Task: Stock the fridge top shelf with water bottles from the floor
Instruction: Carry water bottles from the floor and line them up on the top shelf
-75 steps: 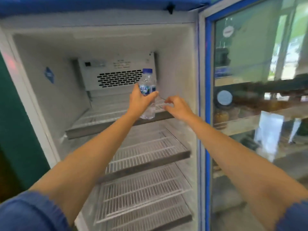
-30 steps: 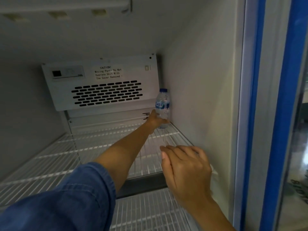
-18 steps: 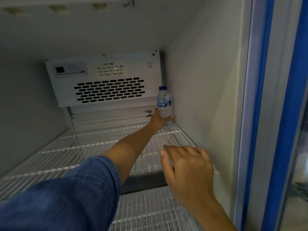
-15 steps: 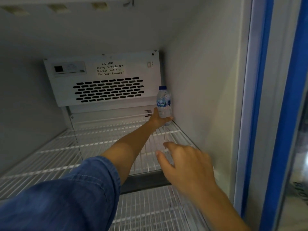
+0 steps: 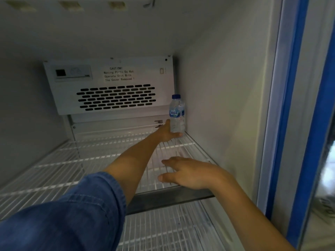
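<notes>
A small clear water bottle (image 5: 177,113) with a blue cap and blue label stands upright in the back right corner of the white wire top shelf (image 5: 76,160), close to the fridge's right wall. My left hand (image 5: 167,132) reaches deep into the fridge and grips the bottle's lower part. My right hand (image 5: 188,173) lies flat, palm down with fingers spread, on the shelf's front right area and holds nothing.
A white fan cover (image 5: 112,86) with dark vent slots and a caution label fills the back wall. A second wire shelf (image 5: 163,230) sits below. The blue-framed glass door (image 5: 308,124) stands open at the right.
My left hand carried the bottle from the shelf's front to the back right corner. My right hand dropped flat onto the shelf and turned leftwards.
</notes>
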